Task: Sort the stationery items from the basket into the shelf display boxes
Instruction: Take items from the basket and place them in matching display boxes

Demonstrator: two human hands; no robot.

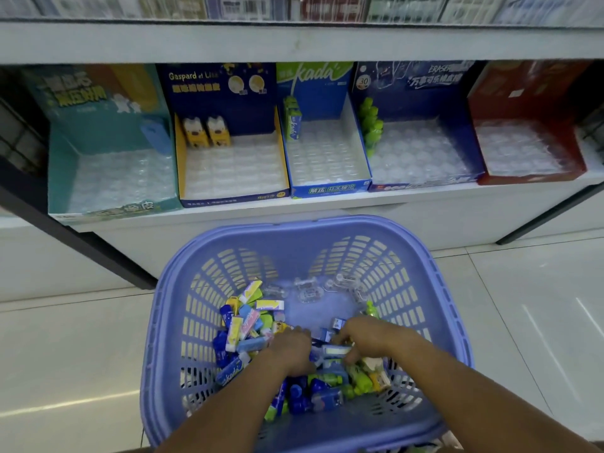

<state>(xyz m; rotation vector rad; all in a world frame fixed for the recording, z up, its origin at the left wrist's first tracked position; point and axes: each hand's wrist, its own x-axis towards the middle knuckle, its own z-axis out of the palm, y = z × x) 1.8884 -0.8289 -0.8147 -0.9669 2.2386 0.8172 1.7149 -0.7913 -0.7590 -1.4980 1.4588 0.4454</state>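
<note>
Reading "kada" — box point(315, 76) and basket point(170, 322) eraser point(229, 371) alike.

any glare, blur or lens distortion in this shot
Head view: wide-angle bending curves the shelf edge; glare streaks on the floor tiles; the top-shelf packaging is smeared; both hands, left hand and right hand, look soft in the purple basket.
</note>
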